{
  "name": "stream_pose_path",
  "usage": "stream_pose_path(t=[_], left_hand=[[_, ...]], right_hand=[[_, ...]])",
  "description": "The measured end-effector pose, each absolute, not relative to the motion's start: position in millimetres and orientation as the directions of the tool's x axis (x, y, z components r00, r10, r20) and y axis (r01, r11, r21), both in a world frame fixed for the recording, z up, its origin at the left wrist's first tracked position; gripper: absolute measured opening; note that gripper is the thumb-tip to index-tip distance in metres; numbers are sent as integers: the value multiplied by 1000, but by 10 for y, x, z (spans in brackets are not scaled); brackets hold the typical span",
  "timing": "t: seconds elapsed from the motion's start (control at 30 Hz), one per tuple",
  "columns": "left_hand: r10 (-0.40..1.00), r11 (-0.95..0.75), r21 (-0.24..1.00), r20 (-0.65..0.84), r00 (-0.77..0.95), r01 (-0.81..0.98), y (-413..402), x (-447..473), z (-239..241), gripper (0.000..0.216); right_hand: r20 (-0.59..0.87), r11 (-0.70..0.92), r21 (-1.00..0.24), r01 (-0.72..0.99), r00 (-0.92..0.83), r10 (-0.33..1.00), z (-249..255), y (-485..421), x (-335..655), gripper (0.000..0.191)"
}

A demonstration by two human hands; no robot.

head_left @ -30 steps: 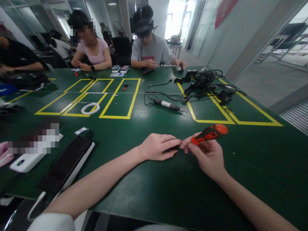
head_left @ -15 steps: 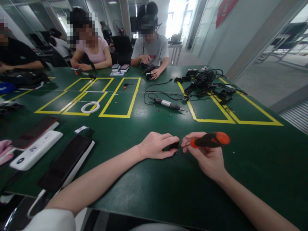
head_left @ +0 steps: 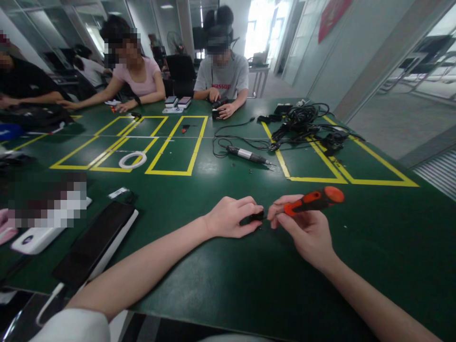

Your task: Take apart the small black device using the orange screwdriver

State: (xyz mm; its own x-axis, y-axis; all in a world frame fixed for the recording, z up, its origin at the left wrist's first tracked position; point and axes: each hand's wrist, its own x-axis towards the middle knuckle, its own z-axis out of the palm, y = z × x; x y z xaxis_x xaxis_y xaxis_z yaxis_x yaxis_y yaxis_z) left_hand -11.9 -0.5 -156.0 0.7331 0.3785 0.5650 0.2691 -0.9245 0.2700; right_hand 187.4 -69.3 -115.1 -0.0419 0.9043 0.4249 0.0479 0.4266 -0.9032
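Observation:
My left hand rests on the green table, its fingers closed around a small black part that is mostly hidden. Just to its right, my right hand grips an orange-and-black screwdriver near the front of its handle. The handle slants up to the right, and the thin shaft points left at the black part. Whether the tip touches the part, I cannot tell. A few tiny dark bits lie under the left fingertips.
An electric screwdriver with a cord lies ahead, beside tangled black cables. A phone on a power bank is at left. A white ring lies near yellow tape. Across the table a co-worker in grey handles a black tool.
The screwdriver handle has turned a little in my right hand, showing more orange. My left hand stays in place. A co-worker in pink has stretched an arm out to the left.

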Motion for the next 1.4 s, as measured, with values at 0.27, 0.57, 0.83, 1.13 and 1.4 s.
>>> stream_pose_path(t=[0.27, 0.57, 0.83, 1.13, 1.4], left_hand=[[472, -870, 400, 511, 718, 288, -25, -111, -1493, 25], [517, -837, 460, 485, 705, 296, -6, -110, -1507, 34], [530, -825, 484, 478, 701, 293, -2, -101, -1494, 32], [500, -841, 476, 502, 705, 257, 21, -94, -1495, 26], [552, -812, 477, 442, 707, 336, 10, -103, -1484, 34]], right_hand=[[442, 437, -893, 106, 30, 896, -1140, -658, 1908, 20], [394, 394, -919, -14, -2, 919, -1110, -633, 1866, 28], [352, 352, -936, 13, 15, 936, -1141, -611, 1912, 30], [348, 342, -926, -158, -10, 938, -1199, -570, 1906, 29], [343, 343, -938, -38, 6, 939, -1178, -565, 1920, 28]])
